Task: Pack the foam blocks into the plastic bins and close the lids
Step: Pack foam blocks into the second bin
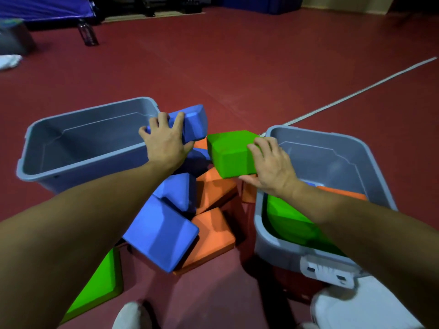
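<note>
Two grey plastic bins stand on the red floor. The left bin (78,138) holds nothing; the right bin (337,157) holds green (289,219) and orange (342,192) foam blocks. Between them lies a pile of blue (161,233) and orange (213,236) blocks. My left hand (164,141) grips a blue block (194,122) raised beside the left bin's right rim. My right hand (273,165) grips a green block (230,153) held above the pile, next to the right bin's left rim. Another green block (102,279) lies at the lower left.
A white bin lid (356,307) lies at the lower right, by the right bin's latch (327,271). A water bottle (87,33) stands far back on the left near a grey box (14,39). A white line (356,91) crosses the floor.
</note>
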A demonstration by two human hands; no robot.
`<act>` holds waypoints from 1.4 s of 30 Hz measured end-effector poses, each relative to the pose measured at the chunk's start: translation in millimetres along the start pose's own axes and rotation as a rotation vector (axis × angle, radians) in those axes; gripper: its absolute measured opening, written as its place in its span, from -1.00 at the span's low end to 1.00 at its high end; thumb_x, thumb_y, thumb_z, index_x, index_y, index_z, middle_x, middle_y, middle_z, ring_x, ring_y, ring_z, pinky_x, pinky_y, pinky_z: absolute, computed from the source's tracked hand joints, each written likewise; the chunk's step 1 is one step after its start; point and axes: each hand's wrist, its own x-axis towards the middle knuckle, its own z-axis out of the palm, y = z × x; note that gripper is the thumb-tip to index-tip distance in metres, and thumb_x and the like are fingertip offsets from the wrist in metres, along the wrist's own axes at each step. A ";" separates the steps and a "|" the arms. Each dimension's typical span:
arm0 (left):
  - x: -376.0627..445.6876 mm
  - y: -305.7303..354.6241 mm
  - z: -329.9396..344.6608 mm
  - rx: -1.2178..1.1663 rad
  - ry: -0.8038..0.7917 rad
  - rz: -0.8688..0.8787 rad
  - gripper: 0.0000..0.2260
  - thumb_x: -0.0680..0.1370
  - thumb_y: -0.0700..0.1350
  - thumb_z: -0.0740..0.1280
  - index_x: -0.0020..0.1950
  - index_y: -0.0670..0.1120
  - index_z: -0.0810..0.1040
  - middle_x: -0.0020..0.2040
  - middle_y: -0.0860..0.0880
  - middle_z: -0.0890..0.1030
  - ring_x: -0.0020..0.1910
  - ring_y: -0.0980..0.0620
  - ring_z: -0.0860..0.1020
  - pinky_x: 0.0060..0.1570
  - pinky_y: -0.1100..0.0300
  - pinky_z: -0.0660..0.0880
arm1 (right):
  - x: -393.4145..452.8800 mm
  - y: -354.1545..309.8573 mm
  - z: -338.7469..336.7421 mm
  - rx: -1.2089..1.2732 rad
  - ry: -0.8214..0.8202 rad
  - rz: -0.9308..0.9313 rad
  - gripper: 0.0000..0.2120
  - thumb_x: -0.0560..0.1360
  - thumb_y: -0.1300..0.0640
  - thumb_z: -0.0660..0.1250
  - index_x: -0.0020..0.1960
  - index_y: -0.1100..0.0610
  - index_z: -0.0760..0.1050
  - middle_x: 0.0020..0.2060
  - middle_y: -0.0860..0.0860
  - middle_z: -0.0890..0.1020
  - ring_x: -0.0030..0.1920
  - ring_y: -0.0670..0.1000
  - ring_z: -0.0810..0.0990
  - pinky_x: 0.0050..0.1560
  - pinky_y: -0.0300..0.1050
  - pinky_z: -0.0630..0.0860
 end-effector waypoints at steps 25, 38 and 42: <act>-5.3 215.8 7.6 -0.399 0.027 0.393 -0.28 0.35 0.20 0.30 0.50 0.04 0.34 0.31 -0.15 0.44 0.28 -0.17 0.36 0.00 -0.20 0.48 | -113.9 167.0 -47.6 -0.205 -0.109 0.606 -0.24 0.38 -0.30 0.33 0.35 0.23 0.37 0.24 0.17 0.47 0.18 0.27 0.42 0.09 0.23 0.44; 15.8 278.7 57.2 -0.335 -0.348 0.511 -0.39 0.53 0.18 0.30 0.55 0.16 0.20 0.50 -0.13 0.25 0.49 -0.11 0.17 0.27 -0.36 0.30 | -114.4 250.3 -18.2 -0.152 -0.496 0.409 -0.30 0.50 -0.31 0.22 0.35 0.24 0.34 0.27 0.17 0.45 0.31 0.21 0.40 0.35 0.13 0.24; 15.8 286.1 91.1 -0.291 -0.431 0.557 -0.40 0.55 0.19 0.27 0.56 0.16 0.17 0.51 -0.16 0.24 0.50 -0.12 0.16 0.30 -0.30 0.30 | -143.2 264.3 8.8 -0.080 -0.511 0.419 -0.21 0.47 -0.30 0.21 0.38 0.35 0.34 0.20 0.26 0.48 0.21 0.30 0.47 0.25 0.16 0.35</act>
